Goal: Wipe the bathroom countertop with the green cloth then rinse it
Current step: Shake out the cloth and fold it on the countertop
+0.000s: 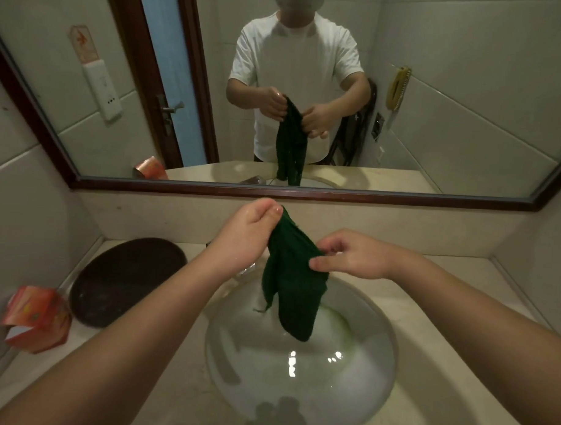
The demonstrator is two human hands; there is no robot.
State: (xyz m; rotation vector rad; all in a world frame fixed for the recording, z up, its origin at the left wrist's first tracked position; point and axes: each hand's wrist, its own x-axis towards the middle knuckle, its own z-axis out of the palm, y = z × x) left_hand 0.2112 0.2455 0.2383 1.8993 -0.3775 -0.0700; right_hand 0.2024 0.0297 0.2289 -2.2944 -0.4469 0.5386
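The dark green cloth (289, 276) hangs limp above the round white sink basin (371, 384), its lower end dangling into the bowl. My left hand (243, 233) pinches the cloth's top corner, raised near the mirror's lower frame. My right hand (354, 254) grips the cloth's right edge a little lower. The basin looks wet, with a faint green tint on its right wall. The beige countertop (444, 300) surrounds the basin. The faucet is mostly hidden behind my left hand and the cloth.
A dark round tray (124, 280) lies on the counter at the left. An orange tissue box (35, 318) stands at the left edge. A wood-framed mirror (305, 194) spans the wall and reflects a person holding the cloth.
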